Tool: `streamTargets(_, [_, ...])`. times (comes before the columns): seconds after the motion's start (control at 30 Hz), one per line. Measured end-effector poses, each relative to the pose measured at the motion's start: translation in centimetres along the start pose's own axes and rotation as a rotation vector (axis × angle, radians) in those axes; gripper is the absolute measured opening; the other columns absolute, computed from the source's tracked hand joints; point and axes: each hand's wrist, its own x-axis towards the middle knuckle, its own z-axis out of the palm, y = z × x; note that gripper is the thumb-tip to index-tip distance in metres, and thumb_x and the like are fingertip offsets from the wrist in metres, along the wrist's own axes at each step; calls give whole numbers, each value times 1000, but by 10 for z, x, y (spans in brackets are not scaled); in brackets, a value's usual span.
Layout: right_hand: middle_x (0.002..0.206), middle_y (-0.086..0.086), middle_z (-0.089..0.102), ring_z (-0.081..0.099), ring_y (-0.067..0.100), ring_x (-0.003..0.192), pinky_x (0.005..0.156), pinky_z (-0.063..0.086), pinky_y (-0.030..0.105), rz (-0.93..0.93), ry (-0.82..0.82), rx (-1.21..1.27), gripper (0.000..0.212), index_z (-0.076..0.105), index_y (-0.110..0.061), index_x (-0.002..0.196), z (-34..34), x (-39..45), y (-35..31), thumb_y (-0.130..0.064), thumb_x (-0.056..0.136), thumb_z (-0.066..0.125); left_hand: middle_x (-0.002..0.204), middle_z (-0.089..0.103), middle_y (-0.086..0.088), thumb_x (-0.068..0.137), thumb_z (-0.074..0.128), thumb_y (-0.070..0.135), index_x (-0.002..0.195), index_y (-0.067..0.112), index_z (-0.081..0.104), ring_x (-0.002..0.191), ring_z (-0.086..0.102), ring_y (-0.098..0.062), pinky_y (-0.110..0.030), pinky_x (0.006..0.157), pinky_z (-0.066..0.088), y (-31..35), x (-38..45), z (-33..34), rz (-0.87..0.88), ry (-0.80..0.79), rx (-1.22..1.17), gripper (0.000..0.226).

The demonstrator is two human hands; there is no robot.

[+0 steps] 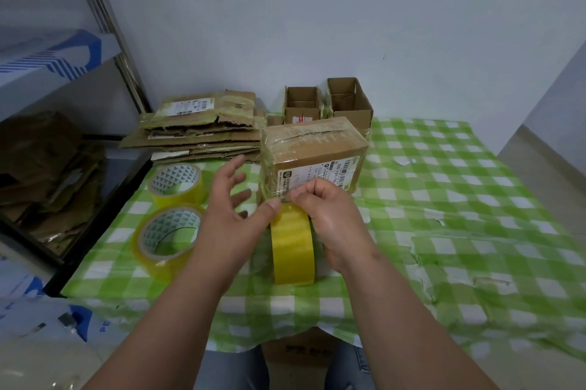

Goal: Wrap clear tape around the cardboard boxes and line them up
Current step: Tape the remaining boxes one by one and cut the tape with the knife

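Closed cardboard box (314, 158) at the middle of the desk (459, 199), upright on the green check cloth, already glossy with clear tape over its top seam and near face, shipping label toward the viewer. Just in front of the box, almost touching its near lower edge: a yellow-tinted tape roll (293, 247) standing on its rim. Right hand (333, 224) curled round the roll from the box's right side, grip closed on it, thumb and forefinger seemingly pinching at the loose tape end close to the label, though blurred film makes that uncertain. Left hand (236, 202) to the left of the box, grip spread, fingers straight and apart, thumb pressing the top of the roll.

Probably light and fairly stiff, that box, yet easily dented at corners; slick where film covers it, so best held by flat palms on opposite bare-cardboard sides. Tape itself thin, clingy, prone to folding on itself: best kept taut and held by the roll's core.

Left of the box: two spare rolls (176, 183) (169, 237). Behind and left of it: flattened cardboard (203, 126). Directly behind: two open small boxes (301, 102) (348, 101).
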Motion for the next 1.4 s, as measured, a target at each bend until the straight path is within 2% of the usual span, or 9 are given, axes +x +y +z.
streamTargets(0.07, [79,-2,69,64,20,80,85,53,45,-20,0,-24,22,65,-24,71,1,0,1,-17,92,64,144,35,17,90,68,30,129,64,36,132,43,-10,-34,104,40,10,14,-2,251,7,220,61])
streamTargets(0.17, [81,6,69,60,21,77,80,52,46,-45,-10,-29,20,64,-24,72,2,-1,2,-20,92,62,153,31,10,90,62,32,134,44,54,141,34,-14,-34,112,33,21,43,1,457,-76,474,46])
streamTargets(0.27, [86,11,71,61,26,79,79,52,46,-36,-13,-6,22,65,-28,69,0,-2,2,-21,90,64,155,36,9,93,66,24,133,37,59,140,37,-12,-30,112,32,23,62,5,395,-178,650,42])
streamTargets(0.4, [96,10,74,68,27,96,88,53,42,-20,33,74,18,62,-17,77,-10,-2,5,-10,94,62,149,41,13,90,69,28,132,39,58,134,42,-11,-36,106,41,17,71,2,433,-137,682,45])
streamTargets(0.6, [84,4,74,65,15,79,72,51,30,27,74,275,23,61,-14,75,-17,-3,8,-4,95,57,147,38,11,79,80,31,132,34,56,132,44,-16,-41,99,46,11,70,5,473,-130,714,58])
streamTargets(0.8, [86,6,74,66,18,82,74,52,34,38,86,298,26,61,-15,72,-21,-2,9,-6,96,58,145,37,10,77,82,32,131,31,56,131,40,-17,-40,98,45,8,68,15,463,-65,720,60])
streamTargets(0.97, [83,7,73,66,25,80,86,54,52,57,63,350,21,60,-13,76,-21,-3,9,-9,97,58,146,40,13,85,72,41,133,34,57,129,44,-9,-39,105,43,1,72,6,388,-301,660,51])
streamTargets(1.1, [81,6,72,64,24,80,89,53,55,45,75,327,28,62,-18,71,-19,-3,6,-11,97,58,148,37,17,94,64,25,134,42,55,132,39,-5,-37,106,42,-14,68,-2,382,-348,543,44])
streamTargets(1.4, [82,4,73,64,15,76,74,51,34,-20,70,230,20,63,-14,79,-18,-6,6,-10,98,57,145,41,16,88,72,24,129,46,57,128,44,-6,-41,103,46,-18,70,1,414,-295,545,49])
